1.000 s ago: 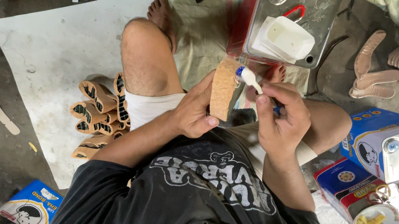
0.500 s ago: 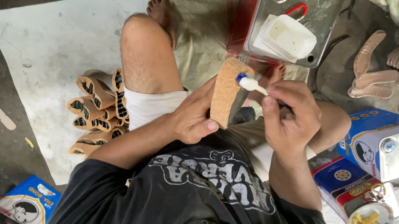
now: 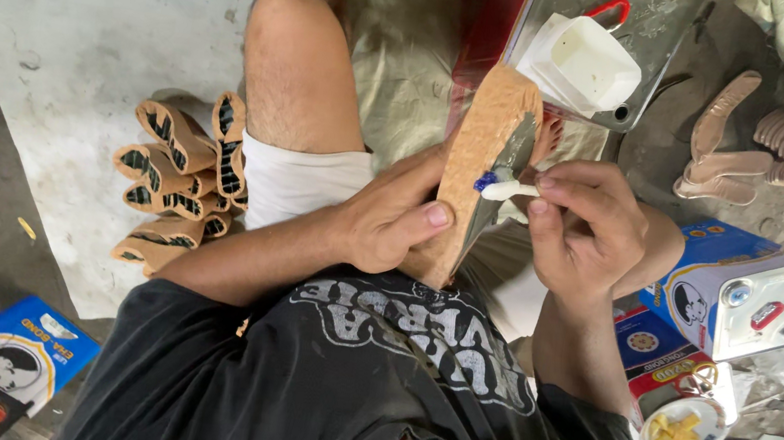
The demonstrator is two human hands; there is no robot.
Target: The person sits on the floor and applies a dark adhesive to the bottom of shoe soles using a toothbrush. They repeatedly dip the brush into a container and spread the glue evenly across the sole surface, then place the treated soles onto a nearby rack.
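— Sole (image 3: 480,161) status?
— Upright over my lap, left hand (image 3: 391,225) clamped around it; right hand (image 3: 588,226) pinches the brush (image 3: 507,189).
— Risk?
— Glue, probably, could smear my thumb if it slips.

Head view, steeply downward, close

Cork-like sole (image 3: 476,161), tan and grainy, matt; its edge shows a dull grey sheen. Small brush (image 3: 509,189): smooth white plastic. Tray (image 3: 650,42): scuffed, shiny metal. Tub (image 3: 582,64): white plastic.
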